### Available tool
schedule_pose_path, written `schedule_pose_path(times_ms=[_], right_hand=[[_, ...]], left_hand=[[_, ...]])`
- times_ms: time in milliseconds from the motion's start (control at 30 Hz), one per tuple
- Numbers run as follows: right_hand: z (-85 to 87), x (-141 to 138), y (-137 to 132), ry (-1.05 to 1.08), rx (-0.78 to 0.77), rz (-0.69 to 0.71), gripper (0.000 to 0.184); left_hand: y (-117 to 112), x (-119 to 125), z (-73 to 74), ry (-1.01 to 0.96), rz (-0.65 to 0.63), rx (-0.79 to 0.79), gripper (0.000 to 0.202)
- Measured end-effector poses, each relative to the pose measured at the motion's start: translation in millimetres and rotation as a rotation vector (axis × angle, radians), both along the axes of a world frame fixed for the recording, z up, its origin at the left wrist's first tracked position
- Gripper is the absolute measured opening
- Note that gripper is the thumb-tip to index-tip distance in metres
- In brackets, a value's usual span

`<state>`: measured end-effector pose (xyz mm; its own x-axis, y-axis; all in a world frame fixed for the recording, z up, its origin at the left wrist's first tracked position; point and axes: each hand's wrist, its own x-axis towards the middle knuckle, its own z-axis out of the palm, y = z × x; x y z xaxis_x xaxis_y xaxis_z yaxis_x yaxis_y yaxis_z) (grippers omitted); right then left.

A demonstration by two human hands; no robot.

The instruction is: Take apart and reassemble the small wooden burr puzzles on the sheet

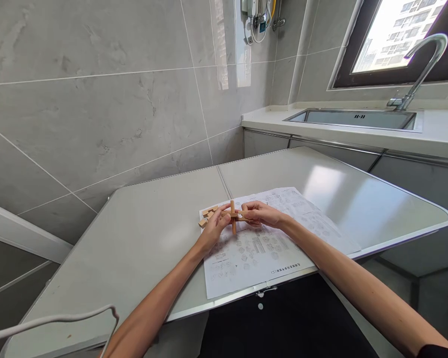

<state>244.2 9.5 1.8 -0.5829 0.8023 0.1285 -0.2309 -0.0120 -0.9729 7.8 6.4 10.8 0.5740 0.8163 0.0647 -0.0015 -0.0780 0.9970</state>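
Note:
A small wooden puzzle [233, 216] of crossed sticks stands over a printed instruction sheet [269, 248] on the grey folding table [142, 243]. My left hand [213, 229] pinches its left side with curled fingers. My right hand [260, 214] grips the right end of the horizontal stick. One stick stands upright between my hands. Several loose wooden pieces [208, 215] lie on the sheet's far left corner, just beyond my left hand.
A tiled wall rises behind the table. To the right is a counter with a steel sink [354, 118] and a curved tap [421, 69] under a window. A grey cable [59, 320] loops at the table's near left edge.

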Motion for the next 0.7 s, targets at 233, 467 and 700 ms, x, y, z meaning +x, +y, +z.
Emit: schedule_pose_path(times_ms=[233,467,700], right_hand=[[-1.2,-0.2,0.3,-0.004,0.017,0.005,0.037],[-3.5,-0.4,0.8,-0.092,0.05,0.094,0.039],[-2.8,-2.1,-0.1,-0.153,0.047,0.201,0.032]], left_hand=[[-3.8,2.0,3.9,0.112,0.037,0.014,0.071],[-7.1,2.8,10.1,0.141,0.062,0.021,0.067],[-5.6,1.6,11.2,0.039,0.064,-0.02,0.062]])
